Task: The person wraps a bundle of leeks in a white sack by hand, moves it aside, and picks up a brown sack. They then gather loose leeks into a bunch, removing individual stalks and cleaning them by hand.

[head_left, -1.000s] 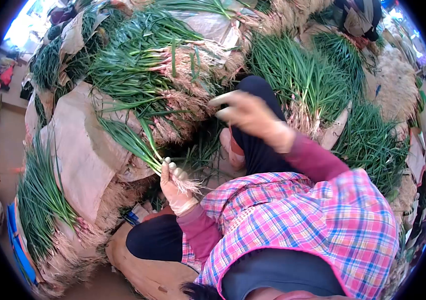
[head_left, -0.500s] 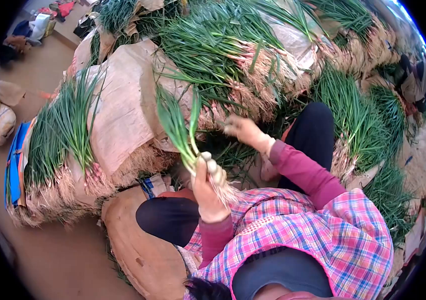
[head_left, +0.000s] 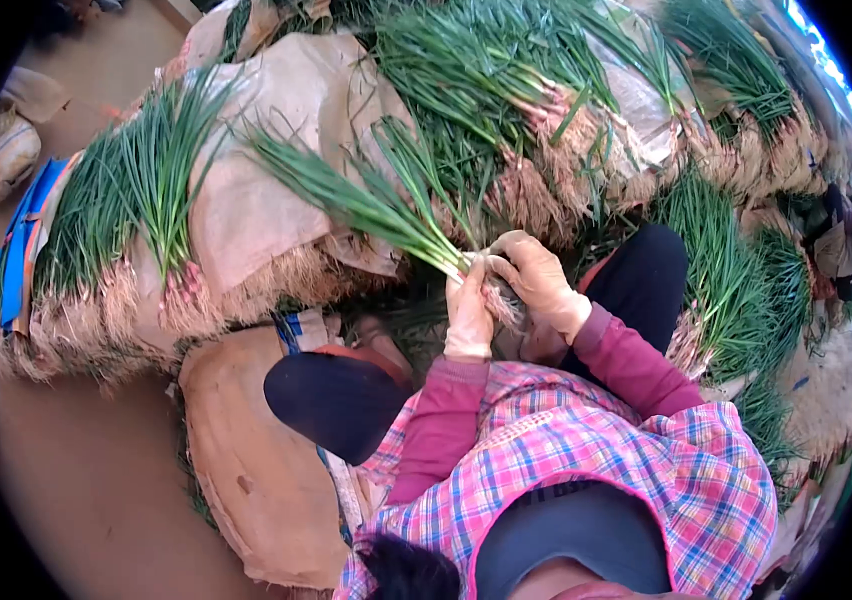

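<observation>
A small bunch of spring onions [head_left: 376, 212] is in front of my chest, green leaves pointing up and left, pale roots hanging at the lower right. My left hand [head_left: 470, 312] is closed around the white stems near the root end. Against it, my right hand [head_left: 538, 278] has its fingers bent and pinched at the same stems, just above the roots. Both hands seem to be in thin pale gloves. Where the fingers meet, part of the stems is hidden.
Ahead lies a long heap of spring onions [head_left: 466, 90], partly under brown sheets [head_left: 271, 150]. Another pile of spring onions [head_left: 711, 270] is at my right. Brown cardboard [head_left: 256, 450] lies at my left, and a stuffed bag [head_left: 11, 150] sits on the floor further off.
My right hand has come from the heap's edge to meet my left hand at the stems. The held bunch has tilted leftward and looks fuller. The view has shifted slightly.
</observation>
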A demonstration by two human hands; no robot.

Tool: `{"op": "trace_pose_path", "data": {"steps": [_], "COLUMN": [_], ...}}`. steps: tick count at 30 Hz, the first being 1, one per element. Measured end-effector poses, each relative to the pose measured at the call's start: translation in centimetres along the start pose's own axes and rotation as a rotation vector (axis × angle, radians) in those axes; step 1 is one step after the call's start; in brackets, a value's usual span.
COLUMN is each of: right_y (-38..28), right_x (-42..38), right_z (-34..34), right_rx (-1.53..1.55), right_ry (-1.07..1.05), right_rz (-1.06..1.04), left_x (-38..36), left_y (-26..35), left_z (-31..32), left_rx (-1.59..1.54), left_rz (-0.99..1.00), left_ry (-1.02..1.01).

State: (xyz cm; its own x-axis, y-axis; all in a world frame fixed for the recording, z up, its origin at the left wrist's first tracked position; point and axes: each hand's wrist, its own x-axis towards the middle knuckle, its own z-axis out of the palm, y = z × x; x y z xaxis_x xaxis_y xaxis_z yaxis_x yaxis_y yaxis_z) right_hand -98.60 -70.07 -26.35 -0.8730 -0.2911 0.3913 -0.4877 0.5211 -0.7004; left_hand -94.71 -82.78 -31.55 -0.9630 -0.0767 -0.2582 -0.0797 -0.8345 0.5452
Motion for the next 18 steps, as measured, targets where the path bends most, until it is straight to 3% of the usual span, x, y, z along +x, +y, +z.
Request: {"op": "trace_pose_path", "data": {"steps": [2, 3, 4, 6, 7, 10, 17, 18], "right_y": [1.9, 3.8, 2.3, 3.2, 2.8, 2.4, 3.7, 4.7], "right_x": [-1.1, -0.4, 2.3, 3.1, 3.3, 3.6, 2.2, 1.8], "right_z": [1.4, 2.3, 0.3, 2.1, 2.8, 4.2, 4.9, 5.5], "right_rx": [0.348, 0.329, 0.705, 1.031, 0.931, 0.921, 1.311, 1.429], "right_ry": [0.009, 0.026, -0.386, -0.45, -0.39, -0.195, 0.041, 0.181], "right_rz": [0.43, 0.502, 0.732, 0.874, 0.796, 0.897, 1.113, 1.158], "left_x": [-0.3, -0.4, -0.5, -1.0, -0.9, -0.9, -1.1, -1.5], "left_y": [0.2, 0.2, 0.3, 0.6, 0.3, -0.1, 0.8, 0.8], "left_z": [1.3, 2.0, 1.7, 2.8, 2.6, 1.8, 3.1, 3.5], "left_rx": [0.074, 0.123, 0.149, 0.171, 0.204, 0.21, 0.166, 0.114], "left_rz": [-0.039, -0.04, -0.06, -0.072, -0.048, 0.011, -0.108, -0.131], "left_ry": [0.094, 0.177, 0.121, 0.167, 0.177, 0.208, 0.113, 0.167]}}
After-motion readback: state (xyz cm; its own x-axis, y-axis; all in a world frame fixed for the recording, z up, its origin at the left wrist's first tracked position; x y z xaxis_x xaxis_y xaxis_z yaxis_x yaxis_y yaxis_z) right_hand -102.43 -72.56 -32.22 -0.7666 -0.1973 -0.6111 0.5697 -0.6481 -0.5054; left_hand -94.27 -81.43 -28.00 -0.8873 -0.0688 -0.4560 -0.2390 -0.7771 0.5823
